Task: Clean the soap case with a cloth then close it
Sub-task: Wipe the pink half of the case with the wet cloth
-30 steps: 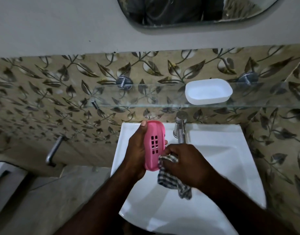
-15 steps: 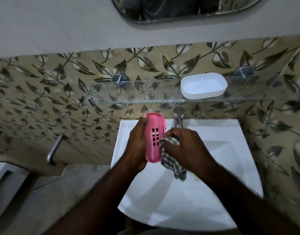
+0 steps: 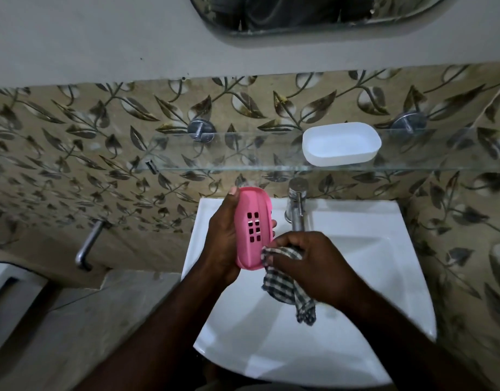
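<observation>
A pink soap case part [image 3: 253,224] with several square holes stands on end above the white sink [image 3: 370,277]. My left hand [image 3: 224,238] grips it from the left, thumb at its top edge. My right hand [image 3: 313,263] holds a bunched checked cloth [image 3: 282,283] against the pink part's lower right end; the cloth's tail hangs down over the basin. A white soap case part [image 3: 341,143] lies open side up on the glass shelf [image 3: 229,159] above the sink.
A chrome tap [image 3: 296,204] stands at the back of the sink, just right of the pink part. A metal wall tap [image 3: 88,246] sticks out at the left. Leaf-patterned tiles cover the wall, with a mirror [image 3: 299,12] above.
My right hand with the cloth moved up along the pink part, then back down to its lower end. My left hand keeps the same grip.
</observation>
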Demonstrator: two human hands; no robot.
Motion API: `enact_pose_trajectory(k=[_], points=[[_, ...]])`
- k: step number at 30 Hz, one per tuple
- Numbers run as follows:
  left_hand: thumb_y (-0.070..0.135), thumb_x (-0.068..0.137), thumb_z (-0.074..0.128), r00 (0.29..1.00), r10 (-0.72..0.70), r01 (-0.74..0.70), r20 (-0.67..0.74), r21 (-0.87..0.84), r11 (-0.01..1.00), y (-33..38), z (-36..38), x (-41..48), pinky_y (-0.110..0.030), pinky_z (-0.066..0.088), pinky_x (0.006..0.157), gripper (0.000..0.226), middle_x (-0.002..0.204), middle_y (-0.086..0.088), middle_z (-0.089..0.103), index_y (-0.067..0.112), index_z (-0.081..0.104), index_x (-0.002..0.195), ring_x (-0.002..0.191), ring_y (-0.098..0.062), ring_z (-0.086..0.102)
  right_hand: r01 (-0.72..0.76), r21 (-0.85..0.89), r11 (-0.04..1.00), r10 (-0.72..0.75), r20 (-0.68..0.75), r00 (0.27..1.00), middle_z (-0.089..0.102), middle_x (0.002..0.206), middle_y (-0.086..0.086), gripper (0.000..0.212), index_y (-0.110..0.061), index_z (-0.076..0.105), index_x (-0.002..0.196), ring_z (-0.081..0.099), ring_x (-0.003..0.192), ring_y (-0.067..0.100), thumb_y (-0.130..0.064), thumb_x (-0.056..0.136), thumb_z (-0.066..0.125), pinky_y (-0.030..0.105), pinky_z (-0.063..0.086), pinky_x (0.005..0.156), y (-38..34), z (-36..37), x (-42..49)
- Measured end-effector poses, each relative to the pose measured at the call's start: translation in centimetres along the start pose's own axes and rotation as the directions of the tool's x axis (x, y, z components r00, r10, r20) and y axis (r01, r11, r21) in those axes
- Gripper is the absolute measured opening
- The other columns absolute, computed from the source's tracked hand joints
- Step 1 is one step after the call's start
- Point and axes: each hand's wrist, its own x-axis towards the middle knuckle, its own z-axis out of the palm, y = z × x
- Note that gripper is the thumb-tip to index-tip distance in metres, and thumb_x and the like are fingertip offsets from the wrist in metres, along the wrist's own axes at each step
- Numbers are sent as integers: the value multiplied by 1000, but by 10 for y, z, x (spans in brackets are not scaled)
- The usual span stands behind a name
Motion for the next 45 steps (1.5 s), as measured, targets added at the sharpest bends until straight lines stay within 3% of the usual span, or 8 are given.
enact_pose_trajectory(k=[6, 9, 14, 16, 19, 27, 39, 45], points=[[70, 84, 41, 998, 19, -13, 67, -86, 996, 10, -3, 1, -47, 52, 86, 72, 100, -14, 67, 9, 69, 111, 87, -28, 68, -23, 689, 724, 266, -249, 931, 71, 87, 16, 7, -6, 66, 94, 65, 77, 28, -4, 87, 66, 43, 54, 79, -7, -13, 6], [70, 85, 40, 994, -48, 60, 94, -133, 989, 6, -5, -2, -49, 48, 93, 78, 107, -13, 67, 7, 60, 127, 94, -30, 66, -40, 782, 622, 338, -223, 914, 71, 96, 18, 23, -4, 60, 106, 68, 80, 29, 1, 84, 66, 39, 56, 76, -2, -17, 5], [65, 82, 49, 991, -40, 57, 127, -128, 990, 1, -5, -3, -47, 47, 95, 78, 111, -16, 64, 3, 59, 128, 100, -30, 61, -13, 153, 988, 76, -411, 908, 74, 85, -1, 27, -17, 66, 94, 69, 75, 7, -3, 75, 79, 19, 54, 71, -3, -19, 1], [65, 82, 47, 994, -44, 54, 104, -100, 993, -1, 3, -5, -42, 51, 87, 72, 103, -15, 66, 4, 67, 114, 93, -28, 63, 25, -210, 977, -106, -386, 916, 72, 80, -7, 17, -24, 70, 89, 65, 69, 2, -12, 78, 74, 9, 47, 60, -12, -8, 2], [66, 79, 49, 1000, -6, 5, -10, -33, 999, -3, 8, -2, -37, 54, 75, 76, 93, -14, 66, 5, 60, 122, 80, -24, 64, 118, -436, 892, -217, -186, 958, 69, 82, 1, 16, -22, 69, 89, 66, 73, 20, -15, 82, 56, 27, 53, 68, -20, 22, -8], [64, 92, 37, 999, 26, -25, 19, -42, 999, 8, 3, -1, -36, 55, 72, 68, 92, -11, 68, 6, 64, 115, 80, -22, 64, 179, -553, 814, -296, -130, 946, 68, 87, 2, 49, -23, 71, 97, 65, 82, 28, -43, 74, 33, 37, 53, 67, -14, 17, -2], [66, 91, 31, 997, -11, 3, 75, 109, 994, 14, 16, -4, -43, 53, 89, 69, 114, -14, 71, 13, 63, 121, 105, -29, 68, 210, -404, 890, -362, -349, 864, 70, 93, -2, 14, -19, 68, 98, 65, 84, 18, -23, 88, 59, 35, 53, 74, -45, 5, 43], [71, 78, 46, 999, 8, -5, -32, 78, 997, 21, 23, 3, -37, 55, 77, 84, 98, -17, 70, 3, 59, 127, 86, -28, 70, 250, -351, 902, -359, -291, 887, 67, 95, -4, 21, -23, 68, 100, 62, 85, 12, -25, 82, 56, 23, 46, 75, -37, 27, 6]])
